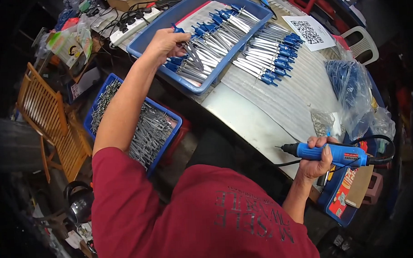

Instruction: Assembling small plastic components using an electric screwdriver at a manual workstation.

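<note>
Worktop seen from above, with two groups of parts and both hands engaged. Against the left end of the worktop [230, 103], a blue tray [193, 87] contains many blue-ended rods [212, 40], their silvery shanks lying side by side in loose rows. A second group, the laid-out rods [267, 58], forms a bank outside the tray, just beside its right wall. The work appears partly advanced, since both groups are well populated; which is finished and which remains cannot be told. Below the worktop's near edge, a blue crate [169, 115] holds a heap of grey metal parts [149, 131], whose place in the work is likewise unclear. The left hand [167, 43], its arm extended forward over the crate, is above the tray's near left side, fingers curled about a dark slender piece [194, 55] that slants down over the rods; whether it is single or paired is indistinct. The right hand [317, 160], forearm rising from below the worktop's near right edge, is wrapped around a blue power tool [341, 155], held nearly level, its black nose and thin tip directed left, well apart from both groups.
</note>
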### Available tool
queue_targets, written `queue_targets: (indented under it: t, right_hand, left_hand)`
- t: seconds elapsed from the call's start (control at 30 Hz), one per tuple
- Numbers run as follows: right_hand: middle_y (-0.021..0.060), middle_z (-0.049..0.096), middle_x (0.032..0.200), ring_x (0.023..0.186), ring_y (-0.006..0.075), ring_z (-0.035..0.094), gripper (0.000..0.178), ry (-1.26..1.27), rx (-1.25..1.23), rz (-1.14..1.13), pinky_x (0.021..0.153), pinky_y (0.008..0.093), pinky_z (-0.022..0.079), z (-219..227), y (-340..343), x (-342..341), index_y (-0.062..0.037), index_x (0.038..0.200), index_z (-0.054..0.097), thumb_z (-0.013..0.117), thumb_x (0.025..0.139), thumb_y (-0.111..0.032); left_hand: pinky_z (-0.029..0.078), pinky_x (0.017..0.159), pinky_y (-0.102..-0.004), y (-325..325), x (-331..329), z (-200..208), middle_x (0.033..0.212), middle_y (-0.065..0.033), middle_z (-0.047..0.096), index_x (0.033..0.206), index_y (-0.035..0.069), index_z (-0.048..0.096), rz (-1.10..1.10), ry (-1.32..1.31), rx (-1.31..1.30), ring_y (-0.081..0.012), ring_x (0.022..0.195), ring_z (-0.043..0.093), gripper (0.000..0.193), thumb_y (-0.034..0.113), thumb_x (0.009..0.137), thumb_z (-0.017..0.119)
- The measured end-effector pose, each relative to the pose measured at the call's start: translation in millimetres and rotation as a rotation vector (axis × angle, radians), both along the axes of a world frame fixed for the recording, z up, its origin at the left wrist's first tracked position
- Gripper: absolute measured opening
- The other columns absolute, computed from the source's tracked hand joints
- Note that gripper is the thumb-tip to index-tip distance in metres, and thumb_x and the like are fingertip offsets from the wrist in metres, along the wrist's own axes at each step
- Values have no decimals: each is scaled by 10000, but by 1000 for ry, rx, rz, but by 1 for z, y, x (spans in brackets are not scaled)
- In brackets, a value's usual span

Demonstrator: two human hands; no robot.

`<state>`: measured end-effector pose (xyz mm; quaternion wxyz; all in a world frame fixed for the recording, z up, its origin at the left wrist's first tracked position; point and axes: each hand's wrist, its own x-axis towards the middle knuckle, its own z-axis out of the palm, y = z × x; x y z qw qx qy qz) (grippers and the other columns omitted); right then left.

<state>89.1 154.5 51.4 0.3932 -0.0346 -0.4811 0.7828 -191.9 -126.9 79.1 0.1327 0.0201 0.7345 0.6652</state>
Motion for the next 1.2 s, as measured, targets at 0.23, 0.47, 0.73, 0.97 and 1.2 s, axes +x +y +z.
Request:
queue_targets:
  t: [0.23, 0.47, 0.73, 0.97, 1.2]
  right_hand:
    - [72, 434, 683, 599, 166, 407, 290, -30, 6, -15, 565, 275, 356, 2, -4, -3, -44, 946, 434, 513, 677, -118]
    - [74, 433, 679, 599, 169, 409, 299, -36, -15, -15, 571, 277, 360, 0, -3, -4, -41, 949, 425, 519, 676, -124]
    - [75, 436, 682, 603, 168, 410, 308, -36, -12, -6, 576, 278, 360, -2, -1, -4, -39, 954, 419, 521, 678, -132]
    - [82, 443, 680, 594, 171, 417, 316, -45, 7, -15, 566, 278, 364, -2, -3, -5, -28, 953, 419, 525, 675, -134]
    - [84, 444, 677, 590, 172, 420, 307, -52, 36, -57, 557, 278, 365, -1, -5, -6, -16, 938, 430, 527, 671, -132]
  left_hand:
    - [502, 472, -250, -4, 4, -7, 648, -92, 536, 760, 2, 504, -140, -148, 17, -151, 494, 550, 165, 43, 639, 608]
    - [495, 474, -240, -18, 1, -2, 661, -40, 533, 773, 46, 484, -167, -199, -93, -141, 517, 562, 182, 98, 662, 618]
    - [491, 433, -221, -28, -3, -5, 597, -65, 543, 721, 28, 501, -187, -190, -119, -147, 494, 568, 160, 97, 655, 629]
    - [376, 460, -209, -42, -25, -12, 553, -17, 513, 630, 21, 533, -497, 122, -590, -88, 495, 473, 160, 134, 642, 646]
    - [372, 493, -278, -39, -29, -22, 530, -33, 524, 613, 27, 574, -635, 245, -945, -114, 530, 473, 138, 125, 596, 669]
